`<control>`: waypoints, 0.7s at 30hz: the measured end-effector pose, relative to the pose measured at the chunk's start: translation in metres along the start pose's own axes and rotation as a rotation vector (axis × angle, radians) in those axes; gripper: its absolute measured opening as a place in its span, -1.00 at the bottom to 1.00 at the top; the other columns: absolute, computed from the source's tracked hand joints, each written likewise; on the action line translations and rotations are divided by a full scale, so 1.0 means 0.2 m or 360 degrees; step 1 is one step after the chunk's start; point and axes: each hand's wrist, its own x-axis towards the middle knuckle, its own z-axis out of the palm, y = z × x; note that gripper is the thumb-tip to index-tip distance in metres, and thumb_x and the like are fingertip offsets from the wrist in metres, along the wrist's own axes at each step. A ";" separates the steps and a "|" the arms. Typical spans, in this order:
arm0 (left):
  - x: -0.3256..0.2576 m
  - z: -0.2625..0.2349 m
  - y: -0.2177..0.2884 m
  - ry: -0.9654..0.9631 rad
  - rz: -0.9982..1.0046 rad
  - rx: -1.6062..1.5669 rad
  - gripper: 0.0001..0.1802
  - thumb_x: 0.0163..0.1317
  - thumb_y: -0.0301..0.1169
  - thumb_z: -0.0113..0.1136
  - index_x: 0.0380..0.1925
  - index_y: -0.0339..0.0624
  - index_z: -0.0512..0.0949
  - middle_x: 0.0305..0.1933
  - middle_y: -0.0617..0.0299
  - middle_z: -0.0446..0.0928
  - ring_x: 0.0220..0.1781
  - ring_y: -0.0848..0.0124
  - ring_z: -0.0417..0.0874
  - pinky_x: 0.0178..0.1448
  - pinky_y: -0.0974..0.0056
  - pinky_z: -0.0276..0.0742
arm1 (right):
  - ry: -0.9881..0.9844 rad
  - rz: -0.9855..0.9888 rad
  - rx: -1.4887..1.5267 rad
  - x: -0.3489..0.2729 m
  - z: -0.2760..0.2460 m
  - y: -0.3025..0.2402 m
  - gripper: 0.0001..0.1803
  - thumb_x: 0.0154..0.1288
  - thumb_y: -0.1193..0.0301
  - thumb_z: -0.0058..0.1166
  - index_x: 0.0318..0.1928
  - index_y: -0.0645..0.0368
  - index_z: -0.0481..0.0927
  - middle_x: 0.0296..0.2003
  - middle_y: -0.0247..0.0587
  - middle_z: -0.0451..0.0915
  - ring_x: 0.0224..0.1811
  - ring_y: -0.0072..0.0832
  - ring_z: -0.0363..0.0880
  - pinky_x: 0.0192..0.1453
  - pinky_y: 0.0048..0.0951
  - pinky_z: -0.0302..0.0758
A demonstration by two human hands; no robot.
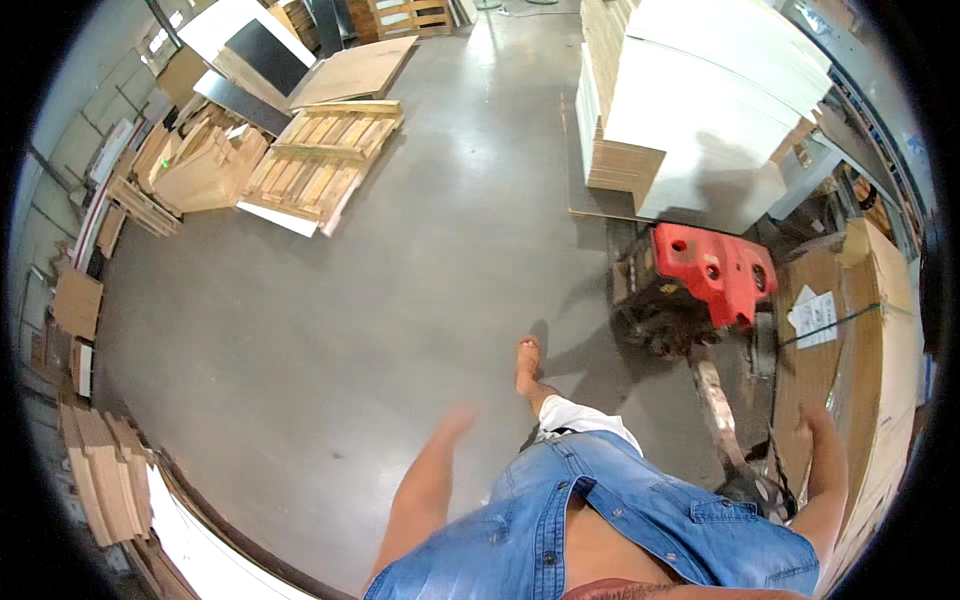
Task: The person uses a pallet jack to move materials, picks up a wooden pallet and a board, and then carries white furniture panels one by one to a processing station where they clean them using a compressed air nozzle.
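Observation:
My left hand hangs out over the grey floor, smeared by motion, and its fingers cannot be made out. On the other side, my right hand is beside a tall cardboard package with a strap and a white label. Whether it touches the cardboard is unclear, and its fingers are too small to read. Just left of that hand stands a red and black electric pallet truck. Its worn tiller arm slants back toward my right side, ending in a dark handle below my right hand.
A tall stack of white-faced boards rises beyond the truck. A wooden pallet lies far left, near leaning panels and a crate of offcuts. Stacked brown boards and a white sheet line the near left. Grey floor lies between.

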 end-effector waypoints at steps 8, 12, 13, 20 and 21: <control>0.42 -1.16 0.67 0.0474 0.0137 -0.0280 -0.36 0.46 0.06 -0.06 0.34 -0.15 0.39 0.38 -0.10 0.41 0.42 0.01 0.40 0.43 0.03 0.35 | 0.0462 -0.1163 0.0722 0.17 -1.91 -2.45 -0.27 0.16 0.01 0.30 0.20 0.24 0.49 0.02 0.13 0.64 0.10 0.06 0.59 0.19 -0.09 0.52; 0.54 -1.50 0.50 0.0530 0.0058 -0.0432 -0.39 0.35 -0.01 0.19 0.24 -0.20 0.47 0.16 -0.04 0.60 0.18 0.11 0.62 0.27 0.10 0.50 | 0.0082 -0.1180 0.0337 0.16 -2.25 -3.79 -0.27 0.28 -0.06 0.20 0.30 0.15 0.45 0.22 0.06 0.51 0.21 -0.10 0.54 0.25 -0.07 0.50; 0.58 -1.58 0.45 0.0583 -0.0025 -0.0426 -0.38 0.33 -0.01 0.21 0.22 -0.24 0.48 0.14 -0.05 0.61 0.17 0.11 0.63 0.27 0.10 0.51 | 0.0129 -0.1585 0.0078 0.16 -2.25 -4.10 -0.25 0.28 -0.12 0.16 0.29 0.15 0.46 0.22 0.06 0.51 0.24 -0.10 0.51 0.28 -0.06 0.47; 0.74 -1.80 -0.36 0.0353 -0.0599 -0.0094 -0.36 0.33 0.08 0.08 0.21 -0.15 0.52 0.27 -0.12 0.49 0.32 -0.05 0.48 0.40 0.03 0.37 | -0.0138 -0.3055 -0.0166 -0.68 -3.32 -4.81 -0.18 0.33 -0.09 0.07 0.46 0.08 0.27 0.39 0.10 0.34 0.45 0.13 0.23 0.55 -0.03 0.07; 0.79 -1.74 -0.60 0.0287 -0.0779 0.0029 -0.45 0.40 0.02 -0.03 0.27 0.02 0.49 0.39 -0.05 0.41 0.42 -0.04 0.37 0.49 0.00 0.27 | -0.0116 -0.3176 -0.0161 -0.68 -3.49 -4.92 -0.18 0.34 -0.10 0.06 0.45 0.11 0.28 0.38 0.13 0.34 0.44 0.18 0.23 0.56 -0.02 0.05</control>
